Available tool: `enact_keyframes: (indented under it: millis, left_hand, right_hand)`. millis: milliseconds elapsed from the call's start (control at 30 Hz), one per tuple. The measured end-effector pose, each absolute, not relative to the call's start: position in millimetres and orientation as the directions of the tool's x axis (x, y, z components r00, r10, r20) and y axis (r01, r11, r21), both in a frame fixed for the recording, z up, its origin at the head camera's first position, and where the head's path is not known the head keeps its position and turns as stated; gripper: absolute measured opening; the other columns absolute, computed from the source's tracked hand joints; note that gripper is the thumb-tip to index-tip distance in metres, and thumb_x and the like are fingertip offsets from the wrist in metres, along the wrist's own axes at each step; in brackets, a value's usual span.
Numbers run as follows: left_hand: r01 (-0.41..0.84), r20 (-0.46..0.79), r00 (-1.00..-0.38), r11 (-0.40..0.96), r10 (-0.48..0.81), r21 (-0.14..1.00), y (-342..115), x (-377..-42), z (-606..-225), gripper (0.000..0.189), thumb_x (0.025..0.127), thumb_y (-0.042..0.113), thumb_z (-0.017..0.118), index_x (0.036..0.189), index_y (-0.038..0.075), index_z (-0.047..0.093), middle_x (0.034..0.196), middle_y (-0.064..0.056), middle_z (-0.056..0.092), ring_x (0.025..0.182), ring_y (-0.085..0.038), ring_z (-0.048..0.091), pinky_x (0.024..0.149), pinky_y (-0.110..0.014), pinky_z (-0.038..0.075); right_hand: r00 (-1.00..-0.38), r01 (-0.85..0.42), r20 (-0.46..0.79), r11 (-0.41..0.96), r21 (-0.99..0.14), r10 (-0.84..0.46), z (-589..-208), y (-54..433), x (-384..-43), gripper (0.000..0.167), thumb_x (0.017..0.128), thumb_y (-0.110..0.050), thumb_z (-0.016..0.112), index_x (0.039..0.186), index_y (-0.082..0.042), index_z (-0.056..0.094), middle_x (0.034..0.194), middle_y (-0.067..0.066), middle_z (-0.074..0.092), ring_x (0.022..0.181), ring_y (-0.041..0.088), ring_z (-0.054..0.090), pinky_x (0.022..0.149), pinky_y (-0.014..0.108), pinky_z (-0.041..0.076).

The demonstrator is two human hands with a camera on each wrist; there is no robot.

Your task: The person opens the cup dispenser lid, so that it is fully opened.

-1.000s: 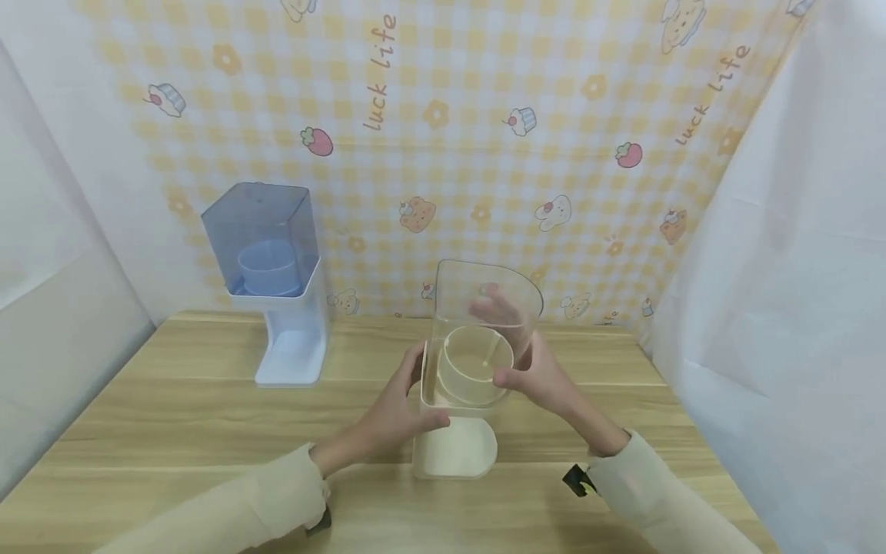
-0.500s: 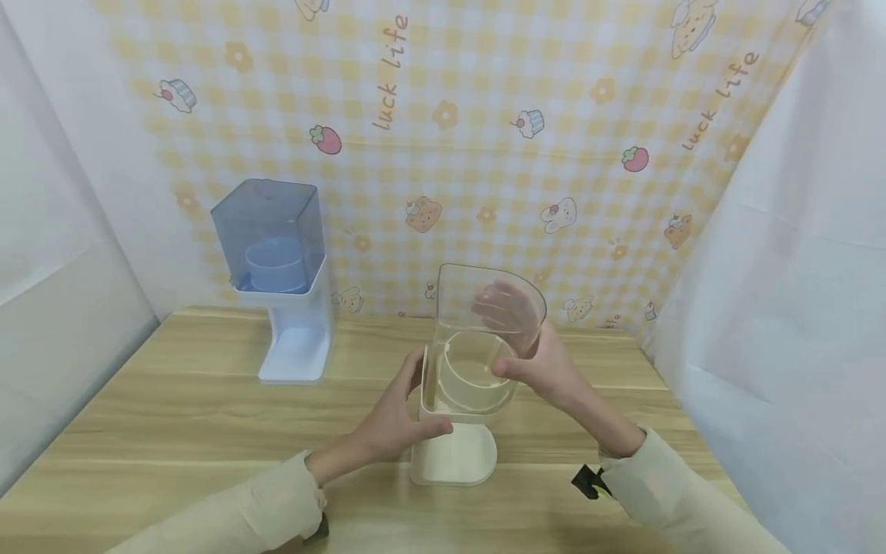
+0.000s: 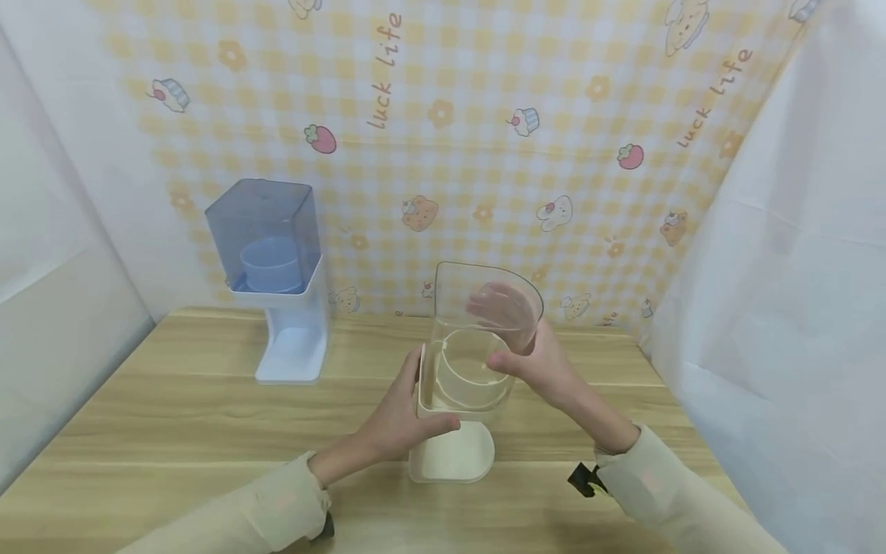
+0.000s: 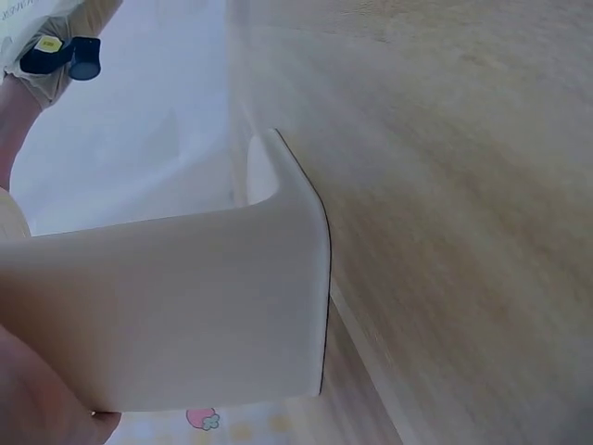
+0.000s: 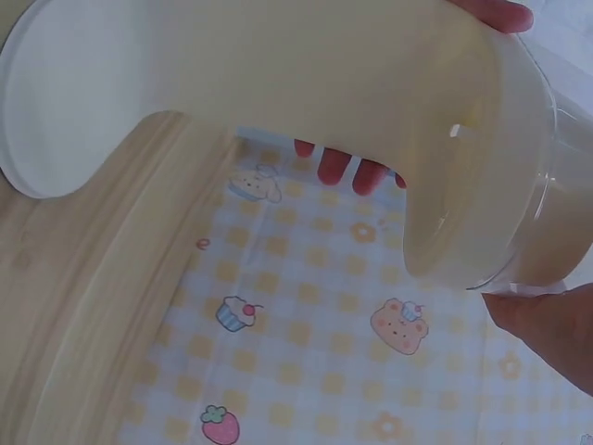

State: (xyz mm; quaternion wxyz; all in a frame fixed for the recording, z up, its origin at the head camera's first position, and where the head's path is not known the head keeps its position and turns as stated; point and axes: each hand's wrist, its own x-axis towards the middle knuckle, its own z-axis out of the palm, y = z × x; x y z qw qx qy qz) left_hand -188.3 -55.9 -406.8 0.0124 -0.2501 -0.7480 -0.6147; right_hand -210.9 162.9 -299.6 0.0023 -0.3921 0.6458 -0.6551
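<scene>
Before me stands a cream dispenser stand (image 3: 453, 455) with a rounded foot on the table. In its holder sits a clear, open-topped container (image 3: 460, 288), with a round cup-like part (image 3: 471, 388) inside. My left hand (image 3: 394, 427) grips the holder from the left, thumb across its front and fingers behind. In the right wrist view, those left fingers (image 5: 334, 165) show past the stand's column. My right hand (image 3: 550, 369) holds the container's right side, thumb near the front and fingers visible through the clear wall behind. In the left wrist view, the stand's column (image 4: 204, 306) fills the middle.
A similar white dispenser (image 3: 294, 346) with a blue-tinted clear container (image 3: 259, 211) stands at the back left. The wood-grain table (image 3: 208, 431) meets a yellow checked cloth (image 3: 443, 169) behind. White sheeting (image 3: 775, 269) hangs at both sides.
My left thumb has slid slightly to the right along the holder's front. Both hands keep their hold, and the stand and container stay nearly in the same place.
</scene>
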Motion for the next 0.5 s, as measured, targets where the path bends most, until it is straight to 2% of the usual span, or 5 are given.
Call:
enact_keyframes:
  millis: [200,367,500]
  left_hand:
    - [0.424,0.359,-0.864,0.127,0.354,0.897,-55.8,-189.0,-406.1,0.105,0.075,0.033,0.088,0.154,0.029,0.020,0.146,0.003,0.045,0.136,-0.020,0.044,0.111,-0.054,0.036]
    - [0.435,0.373,-0.862,0.123,0.342,0.892,-55.5,-188.4,-406.3,0.106,0.074,0.024,0.088,0.155,0.030,0.019,0.149,0.004,0.044,0.140,-0.021,0.041,0.113,-0.056,0.033]
    - [0.456,0.395,-0.855,0.123,0.336,0.882,-55.4,-189.7,-409.7,0.105,0.074,0.028,0.088,0.154,0.031,0.021,0.145,0.005,0.047,0.135,-0.019,0.046,0.111,-0.052,0.038]
  right_hand:
    - [-0.688,-0.520,0.519,-0.154,-0.840,-0.507,-299.4,162.4,-210.8,0.096,0.082,-0.046,0.080,0.149,0.001,0.030,0.144,0.001,0.054,0.136,0.026,0.051,0.113,0.034,0.042]
    - [-0.691,-0.516,0.519,-0.160,-0.841,-0.503,-300.1,161.9,-211.1,0.097,0.082,-0.046,0.080,0.149,0.002,0.029,0.143,0.002,0.054,0.136,0.031,0.049,0.113,0.033,0.042]
    - [-0.699,-0.519,0.519,-0.149,-0.841,-0.492,-300.8,161.8,-210.5,0.095,0.082,-0.048,0.079,0.149,-0.001,0.031,0.143,0.003,0.054,0.136,0.033,0.049,0.114,0.033,0.041]
